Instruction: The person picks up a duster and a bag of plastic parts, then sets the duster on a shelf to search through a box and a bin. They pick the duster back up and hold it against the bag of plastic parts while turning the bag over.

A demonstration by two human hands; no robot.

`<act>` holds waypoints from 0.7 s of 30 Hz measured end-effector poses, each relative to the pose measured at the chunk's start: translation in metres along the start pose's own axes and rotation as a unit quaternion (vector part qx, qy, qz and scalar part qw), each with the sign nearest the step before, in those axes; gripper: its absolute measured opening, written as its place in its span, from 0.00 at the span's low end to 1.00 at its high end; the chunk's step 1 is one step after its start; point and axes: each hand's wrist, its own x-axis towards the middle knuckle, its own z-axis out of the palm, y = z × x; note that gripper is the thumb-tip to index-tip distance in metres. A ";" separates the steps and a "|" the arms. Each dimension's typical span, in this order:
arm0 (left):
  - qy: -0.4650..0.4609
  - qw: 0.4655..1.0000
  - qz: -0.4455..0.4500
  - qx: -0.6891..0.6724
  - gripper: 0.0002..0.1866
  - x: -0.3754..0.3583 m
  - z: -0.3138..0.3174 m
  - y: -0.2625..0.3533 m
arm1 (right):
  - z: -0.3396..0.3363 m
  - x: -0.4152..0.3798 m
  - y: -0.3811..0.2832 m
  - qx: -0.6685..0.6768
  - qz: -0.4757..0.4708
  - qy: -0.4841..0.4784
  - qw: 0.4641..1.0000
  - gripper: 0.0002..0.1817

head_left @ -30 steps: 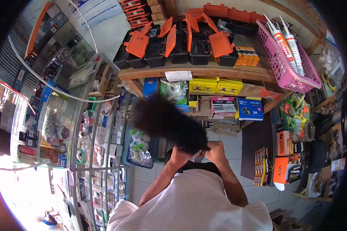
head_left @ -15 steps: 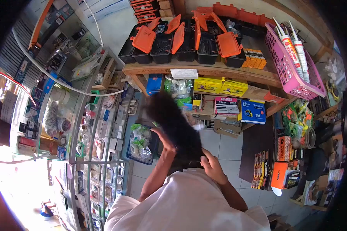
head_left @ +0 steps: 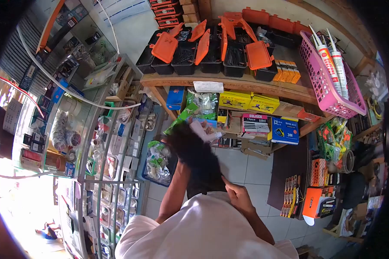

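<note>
A dark, fuzzy-edged shape [head_left: 199, 159], blurred by motion, rises in front of my white shirt at the middle of the head view. I cannot make out what it is. My left hand is hidden behind it; only the wrist and forearm show on its left side. My right hand [head_left: 240, 197] is at its lower right edge, with fingers curled and thumb side against the dark shape. Just beyond the shape's top are a green plastic packet [head_left: 185, 115] and a pale pinkish item [head_left: 206, 131]. Whether my left hand touches either is hidden.
Ahead, a wooden shelf [head_left: 173, 80] bears black boxes with orange lids [head_left: 258, 55] and a pink basket [head_left: 324, 80] with sealant tubes. Below are yellow boxes [head_left: 234, 100] and a blue box [head_left: 284, 131]. Glass showcases stand left; a tray of packets [head_left: 157, 162] is beside my left forearm.
The dark shape's top has dropped lower, and my left hand has gone out of sight behind it. The green packet and pale item now show beyond its top. My right hand has shifted slightly down.
</note>
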 end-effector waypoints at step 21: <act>0.261 0.942 -0.047 0.207 0.52 -0.045 -0.093 0.013 | -0.049 0.017 -0.032 0.025 -0.027 -0.003 0.999 0.22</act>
